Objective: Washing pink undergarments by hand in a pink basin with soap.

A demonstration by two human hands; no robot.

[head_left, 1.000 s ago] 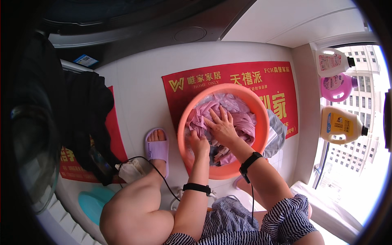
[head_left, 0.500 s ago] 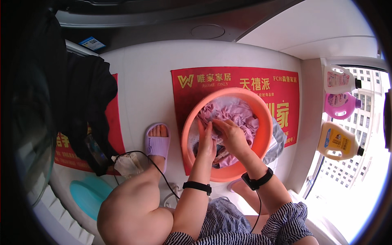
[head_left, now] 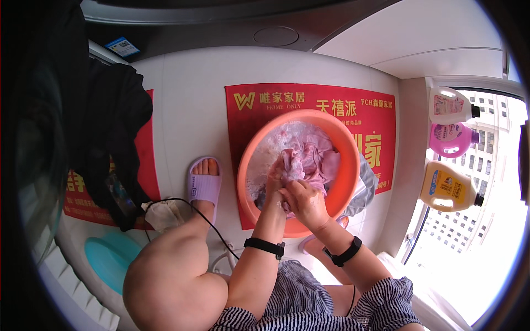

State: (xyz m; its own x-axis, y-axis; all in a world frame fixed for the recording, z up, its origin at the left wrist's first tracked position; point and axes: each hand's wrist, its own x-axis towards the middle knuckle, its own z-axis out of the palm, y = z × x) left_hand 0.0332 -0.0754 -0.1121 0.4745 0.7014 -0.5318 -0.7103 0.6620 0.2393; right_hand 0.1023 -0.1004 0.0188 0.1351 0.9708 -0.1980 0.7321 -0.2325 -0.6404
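An orange basin [head_left: 353, 165] holds sudsy water and a wet pink garment [head_left: 316, 157]. Over its near half, my left hand [head_left: 275, 190] and my right hand [head_left: 306, 201] are pressed close together, each closed on bunched pink cloth. Foam clings to the gathered part, which sticks up between the hands, while the rest of the garment spreads to the right in the basin. My left fingers are partly hidden by the cloth and the other hand.
Under the basin lies a red mat [head_left: 248, 127] with yellow print. Grey cloth [head_left: 364, 190] lies right of the basin. White [head_left: 448, 106], pink [head_left: 450, 139] and yellow [head_left: 446, 186] bottles stand by the window. A teal basin [head_left: 110, 259], black clothing [head_left: 118, 116] and a cable [head_left: 215, 234] are at left.
Both hands have drawn nearer to me and closed together, gathering the pink garment up between them. More foam shows at the basin's far left. The whole view has shifted slightly.
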